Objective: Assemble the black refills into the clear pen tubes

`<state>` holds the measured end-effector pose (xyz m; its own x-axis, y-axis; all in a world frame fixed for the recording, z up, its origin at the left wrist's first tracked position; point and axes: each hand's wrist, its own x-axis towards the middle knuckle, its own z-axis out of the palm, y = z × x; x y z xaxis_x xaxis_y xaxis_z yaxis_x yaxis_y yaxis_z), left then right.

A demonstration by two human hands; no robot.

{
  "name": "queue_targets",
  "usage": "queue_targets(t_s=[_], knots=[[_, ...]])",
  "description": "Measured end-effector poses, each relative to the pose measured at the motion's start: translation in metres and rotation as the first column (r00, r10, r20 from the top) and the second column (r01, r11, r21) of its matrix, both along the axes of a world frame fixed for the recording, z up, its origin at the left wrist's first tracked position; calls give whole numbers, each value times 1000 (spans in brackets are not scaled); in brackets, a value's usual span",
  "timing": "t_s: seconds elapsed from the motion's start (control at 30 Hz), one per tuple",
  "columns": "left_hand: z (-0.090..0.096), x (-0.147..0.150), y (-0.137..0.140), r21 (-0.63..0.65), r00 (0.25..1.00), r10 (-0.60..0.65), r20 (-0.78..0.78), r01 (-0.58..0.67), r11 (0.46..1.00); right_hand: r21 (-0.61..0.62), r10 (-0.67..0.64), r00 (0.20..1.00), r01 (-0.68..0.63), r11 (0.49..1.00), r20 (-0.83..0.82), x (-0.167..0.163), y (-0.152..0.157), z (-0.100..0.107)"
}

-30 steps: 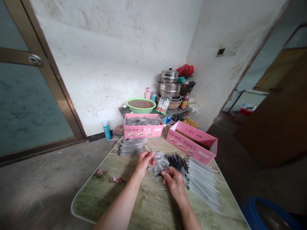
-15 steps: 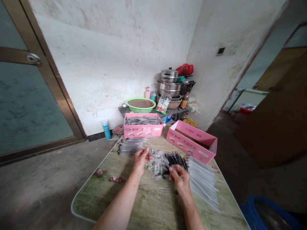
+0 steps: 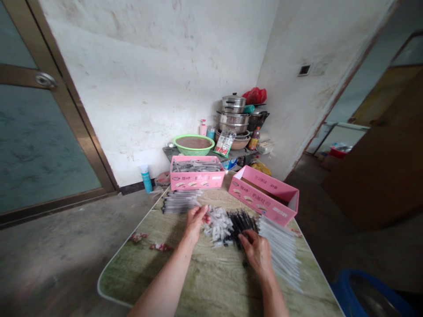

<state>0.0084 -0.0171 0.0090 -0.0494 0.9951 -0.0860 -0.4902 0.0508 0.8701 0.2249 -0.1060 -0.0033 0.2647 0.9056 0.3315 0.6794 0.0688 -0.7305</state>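
My left hand point(image 3: 195, 223) is closed in a pinch at the left edge of a pile of translucent white pen caps point(image 3: 218, 224). A slim clear pen barrel seems to lie in its fingers, mostly hidden. My right hand point(image 3: 258, 252) is closed on a thin black pen refill point(image 3: 245, 264), whose dark end shows below the fingers. Just beyond it lies a heap of black refills point(image 3: 243, 221). Clear pen barrels point(image 3: 280, 251) are spread in a row to the right of that hand. Capped pens point(image 3: 180, 202) lie side by side beyond my left hand.
One pink box point(image 3: 197, 180) full of pens stands at the table's back edge. Another pink box point(image 3: 264, 193) stands angled to its right. Behind are a green basin point(image 3: 194, 149) and stacked steel pots point(image 3: 234, 119). A blue rounded object point(image 3: 350, 286) is at lower right.
My right hand has moved slightly right and toward me, and a dark refill end now shows beneath it. My left hand has hardly moved.
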Motion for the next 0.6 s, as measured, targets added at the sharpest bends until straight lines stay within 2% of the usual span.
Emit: queue_targets(t_s=[0.1, 0.23, 0.43, 0.5, 0.6], knots=[[0, 1, -1, 25, 999, -32, -2, 32, 999, 27, 23, 1000, -23, 999, 10, -10, -2, 5], [-1, 4, -3, 64, 996, -94, -3, 94, 994, 58, 143, 989, -141, 988, -29, -29, -6, 12], [-3, 8, -3, 80, 991, -131, -27, 133, 988, 44, 239, 971, -239, 970, -2, -43, -3, 10], [-4, 4, 0, 77, 998, -58, -3, 58, 995, 38, 214, 977, -213, 976, -4, -37, -3, 9], [-5, -9, 9, 24, 977, 190, 96, -194, 981, 64, 106, 992, -102, 993, -67, -21, -5, 9]])
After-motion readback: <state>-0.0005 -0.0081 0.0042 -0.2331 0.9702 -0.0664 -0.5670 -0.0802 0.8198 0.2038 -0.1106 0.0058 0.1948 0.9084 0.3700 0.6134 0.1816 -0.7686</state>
